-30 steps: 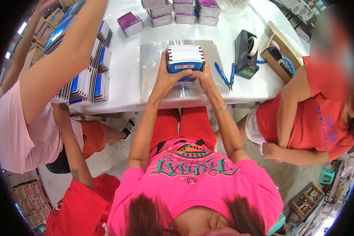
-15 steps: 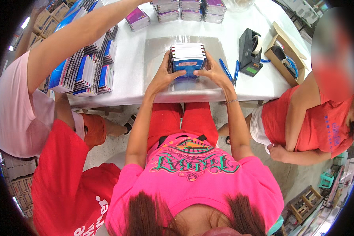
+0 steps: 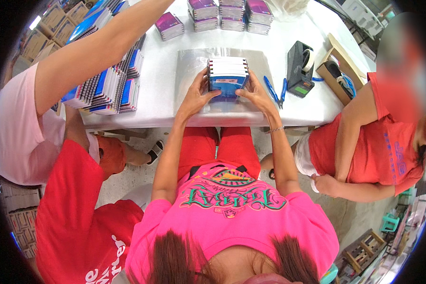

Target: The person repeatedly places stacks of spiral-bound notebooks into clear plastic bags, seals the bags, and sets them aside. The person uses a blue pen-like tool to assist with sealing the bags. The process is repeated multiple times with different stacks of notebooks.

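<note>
A small stack of blue spiral notebooks (image 3: 228,84) stands between my hands near the table's front edge, white page edges facing up. My left hand (image 3: 197,96) grips its left side, with the thumb across the blue front cover. On the opposite side, my right hand (image 3: 258,96) presses in the same way, its thumb on the cover's lower right. Beneath the stack lies a shiny greyish sheet (image 3: 187,64); whether it is plastic or metal I cannot tell. Most of my fingers are hidden behind the notebooks.
To the right are blue-handled nippers (image 3: 280,94), a black tape dispenser (image 3: 299,71) and a cardboard box (image 3: 333,78) with tools. More blue notebooks (image 3: 106,90) pile up at left, under a co-worker's arm (image 3: 99,52). Purple notebooks (image 3: 232,14) stand behind. Another person (image 3: 359,142) is at right.
The view has shifted slightly. My hands keep their hold on the notebook stack, which shows a little more of its white page edges. The co-worker's arm at left still reaches across.
</note>
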`<state>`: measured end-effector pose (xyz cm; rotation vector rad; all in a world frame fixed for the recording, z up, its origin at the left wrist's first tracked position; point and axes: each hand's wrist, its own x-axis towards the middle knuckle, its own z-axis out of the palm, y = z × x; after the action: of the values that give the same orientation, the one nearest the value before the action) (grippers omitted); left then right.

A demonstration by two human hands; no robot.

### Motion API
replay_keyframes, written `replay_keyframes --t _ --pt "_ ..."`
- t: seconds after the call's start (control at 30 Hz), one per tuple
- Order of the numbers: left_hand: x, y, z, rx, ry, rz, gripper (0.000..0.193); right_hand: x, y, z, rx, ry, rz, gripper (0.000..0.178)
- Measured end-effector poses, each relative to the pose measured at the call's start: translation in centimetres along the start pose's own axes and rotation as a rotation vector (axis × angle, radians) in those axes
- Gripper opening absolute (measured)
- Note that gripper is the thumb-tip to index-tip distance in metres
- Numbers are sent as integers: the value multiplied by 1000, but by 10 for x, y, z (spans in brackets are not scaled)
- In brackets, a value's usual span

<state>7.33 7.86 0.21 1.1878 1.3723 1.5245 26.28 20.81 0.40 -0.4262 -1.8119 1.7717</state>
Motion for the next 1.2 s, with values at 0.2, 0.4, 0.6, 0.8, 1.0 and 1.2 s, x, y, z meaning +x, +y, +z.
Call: replay_keyframes --t 0.2,0.4,0.6,0.8,1.0,1.2 --pt "2 5 6 99 92 147 81 -1 -6 9 18 79 -23 84" --pt "17 48 5 30 20 -218 80 7 -37 1 -15 152 103 59" --pt "34 54 0 22 -97 -503 79 20 -40 6 -19 167 326 61" --pt "42 43 -4 103 -111 -559 65 27 -19 6 -65 179 389 60" --pt "40 33 2 78 24 -450 56 27 -8 17 -21 240 343 66" --pt "45 22 1 171 62 -421 55 32 11 12 -79 286 293 64"
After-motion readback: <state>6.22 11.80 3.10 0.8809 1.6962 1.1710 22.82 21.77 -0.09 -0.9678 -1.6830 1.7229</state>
